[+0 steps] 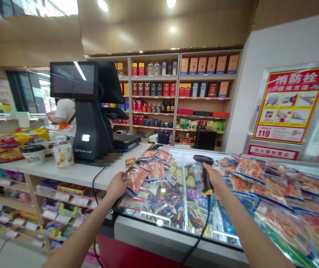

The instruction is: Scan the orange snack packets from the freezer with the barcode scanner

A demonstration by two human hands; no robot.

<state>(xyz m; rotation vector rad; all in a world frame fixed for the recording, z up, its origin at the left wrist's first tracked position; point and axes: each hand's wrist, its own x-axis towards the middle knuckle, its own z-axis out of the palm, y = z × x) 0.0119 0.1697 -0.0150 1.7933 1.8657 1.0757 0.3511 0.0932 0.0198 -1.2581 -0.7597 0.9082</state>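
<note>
My right hand (213, 175) is wrapped round the handle of a black and yellow barcode scanner (206, 182), held upright over the glass-topped freezer. Its head points away from me, and a black cable hangs from the handle past the freezer's front edge. At the freezer's left corner, the fingers of my left hand (117, 186) are closed on the edge of a clear snack packet (137, 178) with orange-pink contents and blue trim. Similar packets (158, 169) lie just beyond it. On the right, a larger pile of such packets (274, 186) covers the glass.
Ice creams show beneath the freezer's glass top (165, 201). A black cash register (92, 111) stands on the white counter (89, 176), near lidded cups (35, 153) and yellow snack bags (33, 137). Shelves of boxes (154, 89) line the back. A person (65, 111) is partly hidden behind the register.
</note>
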